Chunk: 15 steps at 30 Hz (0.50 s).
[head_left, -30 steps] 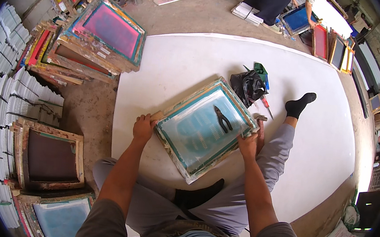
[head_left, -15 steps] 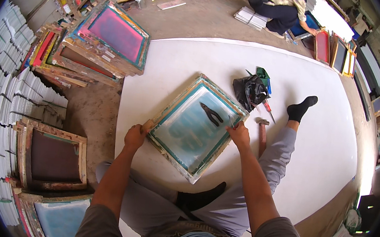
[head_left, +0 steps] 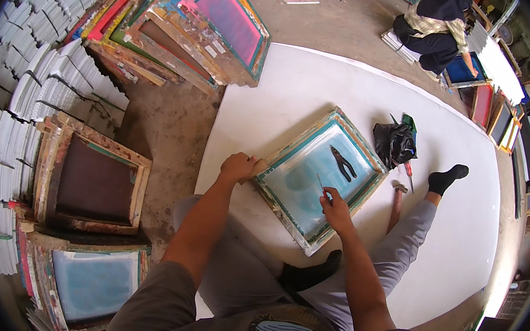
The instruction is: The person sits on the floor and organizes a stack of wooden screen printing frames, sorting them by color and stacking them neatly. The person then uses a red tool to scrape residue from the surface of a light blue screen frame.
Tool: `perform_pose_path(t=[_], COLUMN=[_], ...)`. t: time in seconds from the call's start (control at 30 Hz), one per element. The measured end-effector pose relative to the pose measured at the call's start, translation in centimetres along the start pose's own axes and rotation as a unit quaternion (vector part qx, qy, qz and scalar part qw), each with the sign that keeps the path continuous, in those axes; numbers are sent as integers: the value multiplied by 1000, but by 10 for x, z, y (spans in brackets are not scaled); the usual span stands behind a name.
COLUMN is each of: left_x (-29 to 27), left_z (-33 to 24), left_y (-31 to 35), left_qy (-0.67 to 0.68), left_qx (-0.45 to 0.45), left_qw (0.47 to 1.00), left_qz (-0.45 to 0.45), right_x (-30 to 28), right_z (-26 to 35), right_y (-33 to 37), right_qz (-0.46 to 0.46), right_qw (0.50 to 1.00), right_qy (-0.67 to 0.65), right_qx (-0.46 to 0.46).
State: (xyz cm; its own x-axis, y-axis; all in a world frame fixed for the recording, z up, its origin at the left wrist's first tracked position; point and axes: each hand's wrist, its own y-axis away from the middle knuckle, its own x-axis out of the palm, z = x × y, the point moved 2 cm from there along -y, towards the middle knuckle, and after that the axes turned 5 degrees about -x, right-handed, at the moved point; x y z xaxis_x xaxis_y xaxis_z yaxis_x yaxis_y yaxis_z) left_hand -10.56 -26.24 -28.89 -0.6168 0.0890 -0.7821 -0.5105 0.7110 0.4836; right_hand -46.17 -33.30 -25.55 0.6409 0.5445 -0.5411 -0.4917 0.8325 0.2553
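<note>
A wooden screen-printing frame (head_left: pixel 282 220) with pale blue mesh lies tilted cornerwise on the white sheet (head_left: pixel 274 70) before me. My left hand (head_left: pixel 238 167) is closed round its left corner. Over the mesh, my right hand (head_left: pixel 336 209) grips a small screwdriver (head_left: pixel 320 183), its thin shaft pointing up and left; most of the handle is hidden in my fingers. Dark-handled pliers (head_left: pixel 343 164) rest on the mesh, beyond that hand. Right of the frame, beside my leg, lies a hammer (head_left: pixel 396 207). Farther off is a black plastic bag (head_left: pixel 393 143) with a red screwdriver (head_left: pixel 409 176) next to it.
More printing frames lean in a stack (head_left: pixel 227 25) at the far left, and others (head_left: pixel 97 181) stand nearer. Strapped bundles of white sheets (head_left: pixel 1 121) line the left side. Another person (head_left: pixel 433 38) crouches at the far right, one hand at a blue frame (head_left: pixel 462 71).
My right hand has left the frame's right corner and come over the mesh with the small screwdriver. The left hand still holds the left corner. The view has shifted left.
</note>
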Motion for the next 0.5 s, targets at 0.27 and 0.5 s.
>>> perform_pose_path(t=[0.27, 0.5], left_x=[19, 18], left_z=[4, 0], left_y=[-9, 0], left_qy=[35, 34], left_qx=[31, -5], left_qw=[998, 998], left_qz=[-35, -52], right_x=[59, 93], right_z=[55, 82], right_y=[13, -1], right_qz=[4, -14], right_qw=[996, 994], right_qy=[86, 102], right_qx=[-17, -44])
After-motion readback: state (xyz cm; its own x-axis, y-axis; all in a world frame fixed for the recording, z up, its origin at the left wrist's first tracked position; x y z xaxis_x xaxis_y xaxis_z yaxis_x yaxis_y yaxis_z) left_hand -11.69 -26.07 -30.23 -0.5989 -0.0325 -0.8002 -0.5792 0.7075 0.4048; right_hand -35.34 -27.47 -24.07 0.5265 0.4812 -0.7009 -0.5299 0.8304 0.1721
